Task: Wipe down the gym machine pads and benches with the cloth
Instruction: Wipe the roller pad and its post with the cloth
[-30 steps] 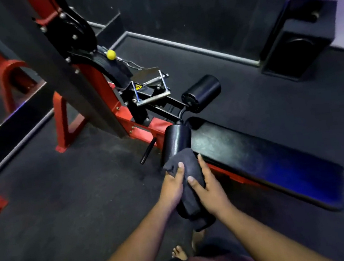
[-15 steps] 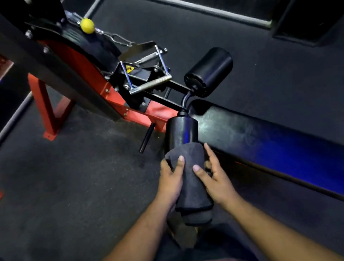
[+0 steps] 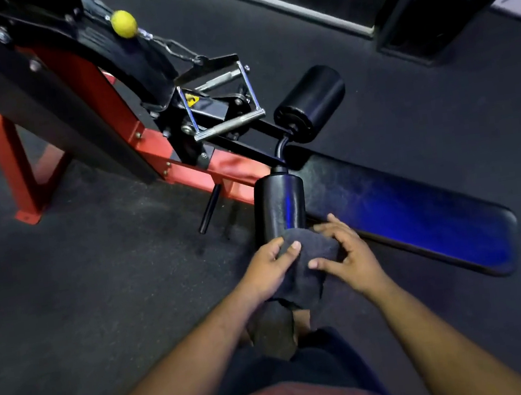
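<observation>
A dark grey cloth (image 3: 307, 267) is wrapped over the near end of a black roller pad (image 3: 280, 208) on the red and black gym machine. My left hand (image 3: 269, 270) clasps the cloth from the left. My right hand (image 3: 346, 254) presses on it from the right, fingers spread along the cloth and pad end. A loose tail of the cloth hangs below my hands. The second roller pad (image 3: 311, 102) sits farther back. The long black bench pad (image 3: 418, 214) runs to the right, lit blue.
The red frame (image 3: 19, 168) and a black upright post stand at left. A chrome cable handle (image 3: 224, 103) with a yellow ball stop (image 3: 123, 23) lies behind the rollers. A black speaker box (image 3: 432, 2) sits at the back right on the dark rubber floor.
Both hands slid the cloth back along the near roller toward its end, leaving more bare pad showing. My right fingers spread wider. The view moved closer to the machine.
</observation>
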The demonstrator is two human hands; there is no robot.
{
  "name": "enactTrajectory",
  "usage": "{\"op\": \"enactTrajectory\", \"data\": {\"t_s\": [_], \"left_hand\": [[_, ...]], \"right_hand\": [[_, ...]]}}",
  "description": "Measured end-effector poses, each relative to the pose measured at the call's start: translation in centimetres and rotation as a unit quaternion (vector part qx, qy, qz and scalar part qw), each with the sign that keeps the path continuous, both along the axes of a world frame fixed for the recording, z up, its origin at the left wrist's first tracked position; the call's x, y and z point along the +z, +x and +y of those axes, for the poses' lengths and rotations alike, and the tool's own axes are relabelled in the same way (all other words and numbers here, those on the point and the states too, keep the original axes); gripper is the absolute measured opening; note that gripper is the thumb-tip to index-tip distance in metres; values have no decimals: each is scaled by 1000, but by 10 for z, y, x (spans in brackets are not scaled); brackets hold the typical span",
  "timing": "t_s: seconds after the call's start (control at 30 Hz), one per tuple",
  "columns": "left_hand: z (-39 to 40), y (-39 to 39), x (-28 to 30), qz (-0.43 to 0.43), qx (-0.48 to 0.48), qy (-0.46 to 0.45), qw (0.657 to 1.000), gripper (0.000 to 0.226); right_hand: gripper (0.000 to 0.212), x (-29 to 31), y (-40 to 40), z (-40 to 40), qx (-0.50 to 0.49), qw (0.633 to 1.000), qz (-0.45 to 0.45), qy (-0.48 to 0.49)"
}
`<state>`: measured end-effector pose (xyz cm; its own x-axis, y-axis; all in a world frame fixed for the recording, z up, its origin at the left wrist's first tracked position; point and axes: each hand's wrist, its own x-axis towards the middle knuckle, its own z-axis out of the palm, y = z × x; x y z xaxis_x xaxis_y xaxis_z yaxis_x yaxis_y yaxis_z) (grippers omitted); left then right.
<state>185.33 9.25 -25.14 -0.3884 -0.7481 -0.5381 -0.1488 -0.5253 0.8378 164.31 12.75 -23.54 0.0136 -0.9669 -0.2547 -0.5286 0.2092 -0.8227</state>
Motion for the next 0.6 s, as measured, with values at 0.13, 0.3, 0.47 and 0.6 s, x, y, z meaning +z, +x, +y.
{"op": "enactTrajectory", "data": {"t_s": [0.13, 0.3, 0.47, 0.6], "left_hand": [[-8, -2, -9, -126, 40, -96, 987, 43], [-47, -16, -57, -224, 130, -132, 957, 44], [-60, -9, -127, -275, 103, -46, 955, 71], [-36, -8, -137, -194, 83, -13, 977, 62]], "right_hand": [[57, 0, -8, -24, -4, 991, 133, 17], [57, -39, 12, -101, -4, 932, 359, -37], [99, -126, 60, -107, 4, 964, 230, 133], [75, -147, 67, -73, -38, 965, 249, 69]]}}
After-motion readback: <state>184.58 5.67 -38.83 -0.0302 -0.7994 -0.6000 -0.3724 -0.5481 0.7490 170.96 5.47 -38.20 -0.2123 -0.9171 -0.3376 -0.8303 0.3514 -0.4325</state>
